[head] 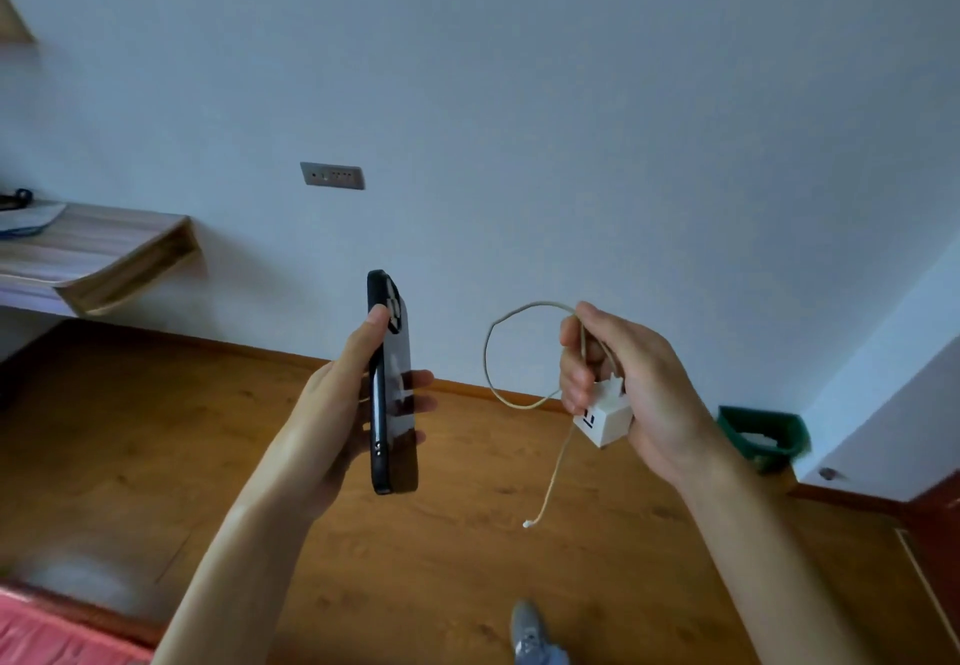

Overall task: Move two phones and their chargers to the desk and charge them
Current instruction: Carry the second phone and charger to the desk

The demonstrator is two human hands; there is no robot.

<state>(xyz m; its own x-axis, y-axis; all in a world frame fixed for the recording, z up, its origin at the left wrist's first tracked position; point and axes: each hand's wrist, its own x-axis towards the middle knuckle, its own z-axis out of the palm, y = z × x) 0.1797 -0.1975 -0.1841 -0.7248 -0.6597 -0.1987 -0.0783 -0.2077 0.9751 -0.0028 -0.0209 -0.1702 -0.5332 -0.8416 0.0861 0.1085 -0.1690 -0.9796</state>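
My left hand [343, 399] grips a black phone [393, 435] upright, its back and camera bump turned to the right. My right hand [623, 383] holds a white charger block [605, 417] together with its pale cable [498, 352], which loops out to the left; the loose plug end [527, 524] dangles below. Both hands are raised over the wooden floor, in front of a white wall. A wooden wall-mounted desk [98, 248] juts out at the left. No second phone or charger is in view.
A grey wall socket [332, 175] sits on the wall right of the desk. Some items [26, 217] lie on the desk's left end. A green bin [763, 435] stands in the right corner. A red bed edge [47, 633] is at the bottom left, my shoe [530, 633] below.
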